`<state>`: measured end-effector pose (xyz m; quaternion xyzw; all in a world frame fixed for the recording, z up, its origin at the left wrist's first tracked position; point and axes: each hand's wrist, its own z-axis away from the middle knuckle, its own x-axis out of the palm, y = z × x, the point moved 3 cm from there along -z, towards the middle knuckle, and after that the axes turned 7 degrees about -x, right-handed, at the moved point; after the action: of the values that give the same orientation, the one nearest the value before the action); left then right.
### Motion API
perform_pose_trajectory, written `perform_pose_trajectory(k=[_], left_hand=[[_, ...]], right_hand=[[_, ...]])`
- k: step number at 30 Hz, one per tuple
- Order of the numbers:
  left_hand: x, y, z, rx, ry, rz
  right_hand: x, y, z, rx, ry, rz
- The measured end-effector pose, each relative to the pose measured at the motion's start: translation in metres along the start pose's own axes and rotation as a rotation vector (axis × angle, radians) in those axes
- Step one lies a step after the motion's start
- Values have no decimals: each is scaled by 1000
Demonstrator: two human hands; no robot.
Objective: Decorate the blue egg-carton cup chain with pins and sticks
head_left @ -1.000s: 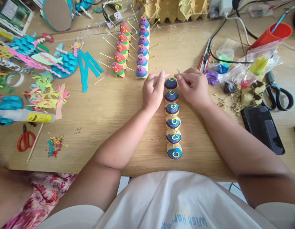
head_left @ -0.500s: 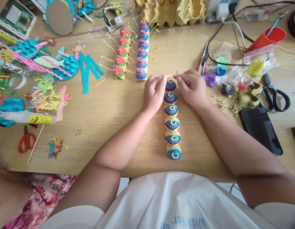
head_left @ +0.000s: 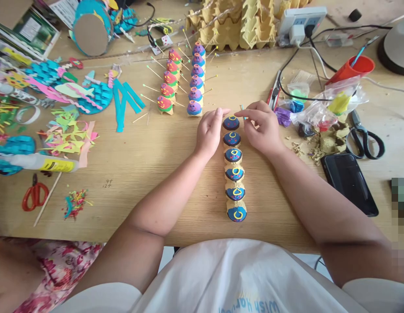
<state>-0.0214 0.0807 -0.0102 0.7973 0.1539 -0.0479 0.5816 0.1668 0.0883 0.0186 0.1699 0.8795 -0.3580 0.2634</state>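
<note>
A column of egg-carton cups with blue domes, dark rims and yellow rings (head_left: 234,174) runs away from me. At its far end, my left hand (head_left: 209,132) is on the left of the last dome (head_left: 231,123), fingers curled and thumb against them, with nothing visible inside. My right hand (head_left: 262,130) is on the right. Its index fingertip reaches the yellow ring on that dome, while the thumb stands apart and nothing shows in its grasp. Behind are a purple dome column (head_left: 195,82) and a red-and-green one (head_left: 168,91), both with pins.
Right of my hands lie a cutter (head_left: 274,93), bagged clay (head_left: 340,102), black scissors (head_left: 365,134), a phone (head_left: 350,183) and a red cup (head_left: 360,67). To the left are paper scraps (head_left: 69,134), a glue tube (head_left: 53,163) and red scissors (head_left: 35,194). A person's floral clothing shows lower left.
The view has shifted slightly. My left thumb and fingers have drawn back a little from the far dome, and my right thumb has moved away from its index finger.
</note>
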Motion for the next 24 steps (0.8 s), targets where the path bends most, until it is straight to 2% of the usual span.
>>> perform_pose_trajectory(k=[4, 11, 19, 24], left_hand=[[1, -6, -1, -24, 15, 10], [1, -3, 0, -30, 21, -6], [3, -3, 0, -66, 44, 31], [1, -6, 3, -49, 67, 30]], right_hand=[[0, 0, 0, -40, -28, 78], [2, -5, -2, 1, -112, 132], [2, -3, -3, -27, -111, 122], [-1, -3, -1, 19, -23, 48]])
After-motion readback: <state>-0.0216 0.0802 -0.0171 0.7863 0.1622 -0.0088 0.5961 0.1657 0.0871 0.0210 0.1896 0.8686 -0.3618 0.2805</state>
